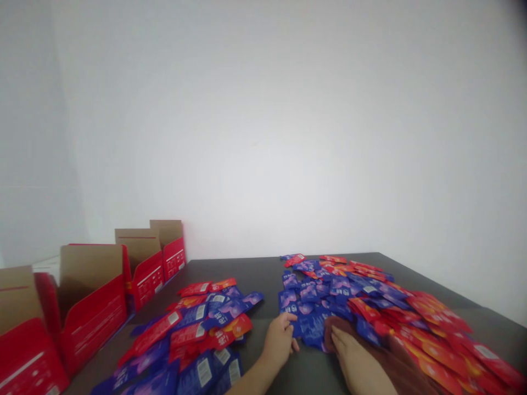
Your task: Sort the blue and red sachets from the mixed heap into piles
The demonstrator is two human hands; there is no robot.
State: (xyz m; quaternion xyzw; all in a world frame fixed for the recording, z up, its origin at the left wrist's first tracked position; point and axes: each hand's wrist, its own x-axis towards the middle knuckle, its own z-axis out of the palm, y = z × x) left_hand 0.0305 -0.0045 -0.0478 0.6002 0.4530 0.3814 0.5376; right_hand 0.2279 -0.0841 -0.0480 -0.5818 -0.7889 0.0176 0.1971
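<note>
At two o'clock from the left hand [279,341], blue packets [313,328] are spread along the near edge of the larger heap [346,288]. The left hand is half curled, with nothing seen in it; the right hand [359,357] is laid against a brown cloth [329,325], whether gripped cannot be told. Red and blue are left mixed here and in the smaller heap [187,334] at nine o'clock. At ten o'clock, red boxes [94,315] are stood open, contents hidden.

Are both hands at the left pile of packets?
No, the left hand is at the near edge of the right pile, and the right hand touches a brown cloth there.
</note>
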